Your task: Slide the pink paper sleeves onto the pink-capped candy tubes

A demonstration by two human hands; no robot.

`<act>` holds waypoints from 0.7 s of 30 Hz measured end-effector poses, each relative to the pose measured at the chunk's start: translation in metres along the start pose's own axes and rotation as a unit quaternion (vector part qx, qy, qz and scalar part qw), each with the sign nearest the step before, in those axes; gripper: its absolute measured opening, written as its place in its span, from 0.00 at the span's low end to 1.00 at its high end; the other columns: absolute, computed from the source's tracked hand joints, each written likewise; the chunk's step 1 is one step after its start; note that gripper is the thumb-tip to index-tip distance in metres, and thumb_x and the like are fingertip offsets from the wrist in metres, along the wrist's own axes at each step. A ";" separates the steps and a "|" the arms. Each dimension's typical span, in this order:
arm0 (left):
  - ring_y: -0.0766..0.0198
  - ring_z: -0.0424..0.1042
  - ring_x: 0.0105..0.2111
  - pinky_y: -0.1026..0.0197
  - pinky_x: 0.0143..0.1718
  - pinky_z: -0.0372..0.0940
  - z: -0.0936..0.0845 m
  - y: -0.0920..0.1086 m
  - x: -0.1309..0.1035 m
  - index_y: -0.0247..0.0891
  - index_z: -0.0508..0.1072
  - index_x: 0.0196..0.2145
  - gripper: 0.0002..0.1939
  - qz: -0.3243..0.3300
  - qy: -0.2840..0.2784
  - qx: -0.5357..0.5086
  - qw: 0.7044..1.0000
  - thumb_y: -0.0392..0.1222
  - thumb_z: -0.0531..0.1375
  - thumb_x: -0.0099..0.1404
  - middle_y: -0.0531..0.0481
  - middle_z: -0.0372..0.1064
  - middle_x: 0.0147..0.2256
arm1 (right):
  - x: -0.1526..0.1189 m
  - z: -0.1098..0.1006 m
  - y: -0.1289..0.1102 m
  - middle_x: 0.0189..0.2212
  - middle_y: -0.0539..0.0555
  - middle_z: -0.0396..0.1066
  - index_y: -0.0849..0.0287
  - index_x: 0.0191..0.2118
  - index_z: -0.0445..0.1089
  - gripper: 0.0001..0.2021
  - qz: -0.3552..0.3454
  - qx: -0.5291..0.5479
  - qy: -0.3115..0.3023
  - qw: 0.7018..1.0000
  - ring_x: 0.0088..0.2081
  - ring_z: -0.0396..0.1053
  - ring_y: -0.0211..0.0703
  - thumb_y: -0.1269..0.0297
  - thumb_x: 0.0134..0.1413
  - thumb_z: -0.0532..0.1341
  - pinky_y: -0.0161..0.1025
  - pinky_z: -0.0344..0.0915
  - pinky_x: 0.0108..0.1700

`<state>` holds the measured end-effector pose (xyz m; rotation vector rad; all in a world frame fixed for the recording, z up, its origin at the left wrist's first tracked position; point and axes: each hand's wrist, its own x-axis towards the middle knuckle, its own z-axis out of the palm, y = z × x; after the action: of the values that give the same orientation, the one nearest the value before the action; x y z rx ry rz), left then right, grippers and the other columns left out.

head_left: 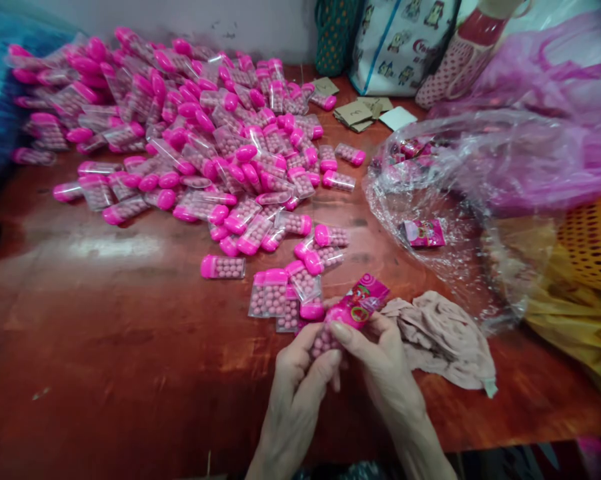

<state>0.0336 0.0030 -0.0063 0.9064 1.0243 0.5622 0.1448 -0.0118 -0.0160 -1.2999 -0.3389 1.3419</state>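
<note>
You seem to be fitting the printed wrapper onto the ball-filled container between your hands: left hand pinching the container, right hand gripping the wrapper's lower end. Alignment matters next (mind the crumpled cloth alongside). Capped containers crowd just ahead.

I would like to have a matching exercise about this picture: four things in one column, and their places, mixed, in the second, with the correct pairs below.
Things:
1. container of pink balls with printed wrapper
2. crumpled cloth
3. orange-yellow perforated basket
4. brown cardboard pieces

Places:
A. at the picture's right edge
B. in front of the white cartoon-print bag
C. held by left hand and right hand
D. on the table, just beside the right hand

Pairs: 1-C, 2-D, 3-A, 4-B
</note>
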 end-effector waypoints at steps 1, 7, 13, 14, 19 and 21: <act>0.69 0.57 0.21 0.66 0.23 0.53 -0.001 0.002 0.000 0.36 0.71 0.42 0.11 0.000 0.004 0.024 1.000 0.41 0.56 0.63 0.55 0.62 0.21 | 0.002 -0.003 -0.003 0.26 0.50 0.75 0.60 0.34 0.73 0.10 -0.009 0.001 0.000 1.000 0.28 0.72 0.38 0.64 0.43 0.68 0.32 0.69 0.31; 0.62 0.60 0.21 0.63 0.24 0.56 -0.004 -0.001 -0.006 0.40 0.76 0.39 0.13 0.006 0.061 0.003 0.998 0.37 0.63 0.53 0.53 0.64 0.19 | 0.005 -0.007 -0.003 0.21 0.49 0.72 0.61 0.26 0.73 0.08 -0.032 -0.089 0.048 0.994 0.25 0.68 0.38 0.61 0.45 0.66 0.33 0.65 0.29; 0.70 0.54 0.17 0.66 0.19 0.51 0.004 -0.003 -0.003 0.37 0.71 0.32 0.07 -0.025 0.029 0.013 0.999 0.42 0.58 0.60 0.57 0.56 0.17 | -0.001 0.006 0.009 0.15 0.47 0.69 0.61 0.21 0.68 0.13 0.004 -0.128 0.096 0.987 0.18 0.65 0.36 0.57 0.44 0.66 0.31 0.62 0.21; 0.71 0.53 0.16 0.67 0.18 0.49 0.004 -0.004 -0.002 0.36 0.70 0.31 0.07 -0.031 0.018 0.004 0.999 0.43 0.57 0.61 0.58 0.54 0.17 | -0.002 0.007 0.010 0.15 0.47 0.69 0.61 0.22 0.68 0.13 0.002 -0.129 0.102 0.986 0.17 0.65 0.36 0.57 0.43 0.67 0.31 0.62 0.20; 0.73 0.56 0.16 0.68 0.16 0.46 0.001 -0.007 0.007 0.35 0.68 0.31 0.08 -0.029 -0.009 -0.088 0.996 0.42 0.55 0.63 0.54 0.62 0.21 | -0.004 -0.002 0.003 0.19 0.47 0.68 0.59 0.28 0.69 0.11 -0.019 -0.106 0.043 0.993 0.21 0.65 0.36 0.56 0.51 0.63 0.32 0.64 0.26; 0.74 0.57 0.17 0.68 0.17 0.47 -0.002 -0.005 0.010 0.34 0.69 0.31 0.07 -0.022 0.003 -0.090 0.996 0.41 0.55 0.63 0.53 0.64 0.23 | -0.004 -0.005 -0.001 0.23 0.48 0.68 0.59 0.28 0.69 0.13 -0.045 -0.114 0.005 0.992 0.28 0.67 0.38 0.57 0.57 0.58 0.34 0.65 0.34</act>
<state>0.0361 0.0086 -0.0162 0.7218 0.9792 0.6105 0.1481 -0.0170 -0.0151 -1.4613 -0.5494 1.2466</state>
